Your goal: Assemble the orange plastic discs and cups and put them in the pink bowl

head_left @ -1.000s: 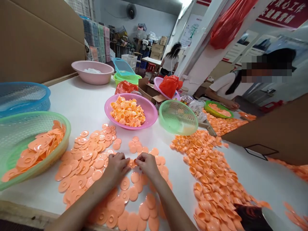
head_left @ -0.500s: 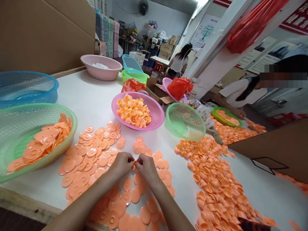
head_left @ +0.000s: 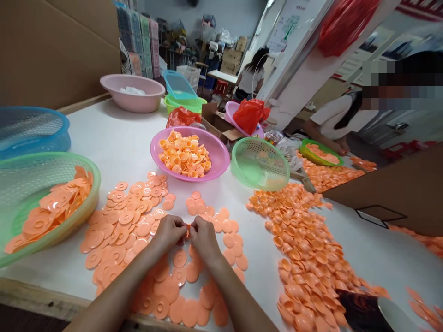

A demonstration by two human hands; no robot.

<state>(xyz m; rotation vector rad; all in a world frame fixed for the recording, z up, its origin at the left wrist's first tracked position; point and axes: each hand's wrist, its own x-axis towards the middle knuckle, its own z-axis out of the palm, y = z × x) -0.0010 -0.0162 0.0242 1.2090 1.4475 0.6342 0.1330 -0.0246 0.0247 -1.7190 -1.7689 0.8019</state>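
Just below the middle of the frame, the left hand and the right hand meet almost fingertip to fingertip above the white worktop. Both are drawn closed, thumbs and fingers pinching a small orange piece between them; the fingers hide most of its shape.

Flat orange discs lie around the hands, spreading from the left of the frame through the lower middle and up past the right hand. Many overlap, and some show a raised ring at their center.

Straight above the hands in the frame sits a magenta bowl partly filled with small orange cups. Just to its right is a light green basket, and below that a long heap of orange cup-shaped pieces runs down toward the lower right.

At the left edge, a larger green basket holds more orange discs, with a blue basket beyond it. A pale pink basin stands in the upper left. In the upper right, another person leans over the worktop, hands near a green tray of orange pieces.
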